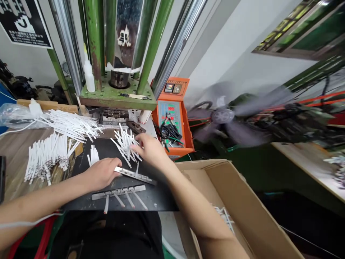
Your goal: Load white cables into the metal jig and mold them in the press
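Left hand (104, 174) closed on the near end of a slotted metal bar (134, 175), over the black work surface (161, 196). Right hand (149, 149) at the loose pile of white strips (125, 145), thumb and forefinger slightly apart; can't tell if a strip is pinched. One white strip (137, 167) pokes out of the held bar, pointing toward the pile. Second slotted bar (118, 192) lies nearer the body, four strips jutting out toward the person.

For doing it well, my judgement: lift one strip at a time, by its end, since the pile is crisscrossed and neighbours could drag along. Keep the left grip at the bar's end so fingers don't cover slots. Hold the bar level; tilting might slip the seated strip. Seat each strip squarely, and avoid knocking the second bar with the left forearm.
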`<state>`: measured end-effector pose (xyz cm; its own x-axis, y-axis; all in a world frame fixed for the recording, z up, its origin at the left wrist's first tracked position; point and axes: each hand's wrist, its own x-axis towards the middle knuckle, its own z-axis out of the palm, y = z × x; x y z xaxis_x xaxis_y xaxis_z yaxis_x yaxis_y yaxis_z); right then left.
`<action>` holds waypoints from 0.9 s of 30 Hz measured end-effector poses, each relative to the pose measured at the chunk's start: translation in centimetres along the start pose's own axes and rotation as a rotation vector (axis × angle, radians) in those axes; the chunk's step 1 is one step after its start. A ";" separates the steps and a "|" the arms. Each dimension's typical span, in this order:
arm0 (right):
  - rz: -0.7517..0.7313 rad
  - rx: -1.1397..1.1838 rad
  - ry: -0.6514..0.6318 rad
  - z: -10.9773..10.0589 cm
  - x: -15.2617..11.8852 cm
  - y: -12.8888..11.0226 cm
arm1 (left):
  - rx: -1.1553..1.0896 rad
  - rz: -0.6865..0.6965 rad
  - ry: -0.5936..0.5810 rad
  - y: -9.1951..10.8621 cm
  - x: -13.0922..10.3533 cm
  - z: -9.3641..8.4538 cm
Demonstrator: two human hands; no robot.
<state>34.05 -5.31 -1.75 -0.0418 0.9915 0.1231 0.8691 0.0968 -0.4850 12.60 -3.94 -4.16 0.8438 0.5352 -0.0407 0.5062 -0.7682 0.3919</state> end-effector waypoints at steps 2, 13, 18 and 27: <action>-0.188 0.038 -0.071 1.4 -2.4 -0.8 | 0.009 0.051 0.042 0.3 0.2 0.3; 0.003 0.009 0.292 0.6 -13.7 6.6 | 0.075 -0.002 -0.357 -0.1 -4.1 -3.6; -0.332 -0.072 0.148 5.2 -13.6 2.0 | 0.191 0.087 -0.277 0.1 -6.0 -2.4; -0.274 -0.089 0.187 1.9 2.9 5.8 | 0.211 -0.201 0.108 -8.2 4.2 -6.2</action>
<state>38.06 -1.73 -5.82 -0.1959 0.8956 0.3995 0.8780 0.3416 -0.3353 10.84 6.82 -1.85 0.7045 0.7097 0.0045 0.6967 -0.6928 0.1862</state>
